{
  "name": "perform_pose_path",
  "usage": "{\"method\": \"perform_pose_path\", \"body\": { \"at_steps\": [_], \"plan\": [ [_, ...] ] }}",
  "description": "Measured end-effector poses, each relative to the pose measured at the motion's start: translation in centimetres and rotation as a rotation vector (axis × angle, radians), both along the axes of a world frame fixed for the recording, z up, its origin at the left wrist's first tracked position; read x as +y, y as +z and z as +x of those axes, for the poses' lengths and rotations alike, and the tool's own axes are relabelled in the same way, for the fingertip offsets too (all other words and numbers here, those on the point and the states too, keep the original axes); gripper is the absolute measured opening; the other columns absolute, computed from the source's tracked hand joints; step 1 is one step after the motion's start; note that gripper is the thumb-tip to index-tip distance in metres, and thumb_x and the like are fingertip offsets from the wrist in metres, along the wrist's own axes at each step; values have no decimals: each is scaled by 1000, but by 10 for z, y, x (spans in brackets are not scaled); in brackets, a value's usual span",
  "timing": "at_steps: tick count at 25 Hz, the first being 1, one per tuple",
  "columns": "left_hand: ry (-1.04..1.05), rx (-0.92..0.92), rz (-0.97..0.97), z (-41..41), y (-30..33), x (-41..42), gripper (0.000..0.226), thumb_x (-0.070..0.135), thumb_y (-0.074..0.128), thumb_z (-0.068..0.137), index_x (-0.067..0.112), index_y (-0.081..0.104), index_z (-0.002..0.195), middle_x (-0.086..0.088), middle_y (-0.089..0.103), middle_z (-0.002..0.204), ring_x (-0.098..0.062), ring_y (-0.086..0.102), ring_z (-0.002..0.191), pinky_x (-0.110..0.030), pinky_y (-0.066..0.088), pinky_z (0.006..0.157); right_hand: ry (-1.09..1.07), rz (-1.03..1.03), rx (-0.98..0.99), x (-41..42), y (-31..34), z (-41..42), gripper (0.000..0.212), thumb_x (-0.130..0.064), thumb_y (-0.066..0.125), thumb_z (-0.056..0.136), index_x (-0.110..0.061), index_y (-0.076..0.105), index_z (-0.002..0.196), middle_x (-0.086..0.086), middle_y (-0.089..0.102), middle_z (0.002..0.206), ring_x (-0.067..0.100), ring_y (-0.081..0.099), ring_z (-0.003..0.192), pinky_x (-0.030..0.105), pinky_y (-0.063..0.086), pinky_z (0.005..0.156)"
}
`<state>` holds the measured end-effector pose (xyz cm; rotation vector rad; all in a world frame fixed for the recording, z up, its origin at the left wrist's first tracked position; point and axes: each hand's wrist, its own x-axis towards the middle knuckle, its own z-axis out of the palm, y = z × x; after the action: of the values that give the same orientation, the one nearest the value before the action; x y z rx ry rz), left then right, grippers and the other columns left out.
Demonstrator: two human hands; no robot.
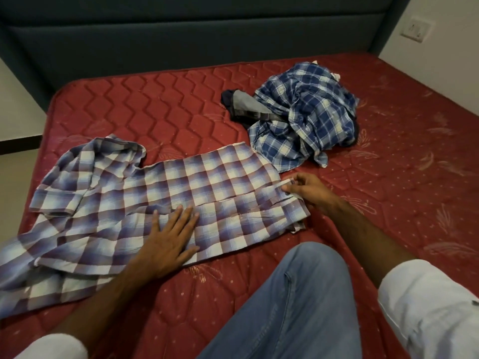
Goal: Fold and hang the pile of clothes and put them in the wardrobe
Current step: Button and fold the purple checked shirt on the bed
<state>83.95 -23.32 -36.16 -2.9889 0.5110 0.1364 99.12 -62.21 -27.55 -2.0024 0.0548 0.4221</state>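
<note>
A pale purple-and-white checked shirt (134,195) lies spread flat across the red mattress (160,104), collar end to the left. My left hand (169,237) presses flat on its middle with straight fingers. At the shirt's right end, my right hand (308,191) pinches the edge of the fabric between thumb and fingers. Behind it, a crumpled pile of clothes (303,115) sits on the mattress: a dark blue checked shirt on top, with a grey and dark garment (242,104) poking out at its left.
My knee in blue jeans (298,301) rests on the mattress at the front. A dark padded headboard (207,35) runs along the back. A white wall with a socket (415,31) is at the right. The wardrobe is not in view.
</note>
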Motion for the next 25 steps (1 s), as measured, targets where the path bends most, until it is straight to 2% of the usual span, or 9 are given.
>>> {"method": "perform_pose_path", "body": {
  "at_steps": [3,7,10,12,14,16,20,22,25],
  "plan": [
    [-189,-38,-64,12,8,-43,73,64,16,103,24,4,163,-5,1,170,-23,-3,157,-61,7,123,12,-59,-39,7,-4,-4,16,-10,77,88,-10,62,93,-2,62,77,2,62,62,17,47,55],
    [-118,39,-124,26,-3,-82,74,69,13,101,30,-1,162,-3,-2,169,-28,-3,156,-66,13,120,-28,-304,3,-7,-26,-7,33,-17,81,86,-11,59,109,-3,59,84,14,61,75,25,45,61],
    [-104,59,-119,25,-6,-76,74,70,13,102,30,-1,162,-2,-3,169,-27,-4,156,-63,7,122,80,-696,-209,6,-29,-12,39,-22,75,89,-17,54,122,4,56,118,23,56,106,34,49,85],
    [-108,30,-76,16,-4,-54,73,69,11,102,29,-2,162,-2,-4,169,-25,-4,156,-60,3,124,322,-868,-472,34,-29,-21,42,-32,64,94,-24,48,132,2,44,135,23,44,122,41,41,102],
    [-49,-18,-47,5,-1,-20,73,68,14,102,26,6,162,-2,4,169,-26,4,156,-63,8,122,688,-784,-601,67,-27,-27,48,-43,57,97,-29,43,140,-1,36,147,22,35,133,43,37,109],
    [43,-9,-7,-10,6,21,73,67,17,102,24,18,161,-3,16,168,-28,18,154,-69,19,117,909,-752,-576,98,-28,-29,56,-55,50,98,-31,37,147,-1,28,158,21,28,140,44,31,114],
    [263,103,-3,-44,15,99,75,72,16,100,30,12,162,1,12,168,-27,17,154,-69,18,116,980,-775,-540,159,-39,-32,66,-60,40,97,-33,25,154,-1,19,164,23,23,147,46,27,119],
    [332,103,-87,-61,15,126,75,75,8,97,36,2,161,5,4,169,-23,4,156,-58,7,123,991,-793,-471,189,-38,-28,66,-51,52,94,-34,29,154,-3,23,161,24,27,144,45,29,116],
    [355,143,-431,-72,15,144,61,67,16,101,45,8,158,15,3,168,-5,-5,155,-38,-2,126,1017,-840,-355,229,-25,-13,58,-39,69,87,-32,45,139,-4,37,141,21,39,125,40,39,102]
  ]
}}
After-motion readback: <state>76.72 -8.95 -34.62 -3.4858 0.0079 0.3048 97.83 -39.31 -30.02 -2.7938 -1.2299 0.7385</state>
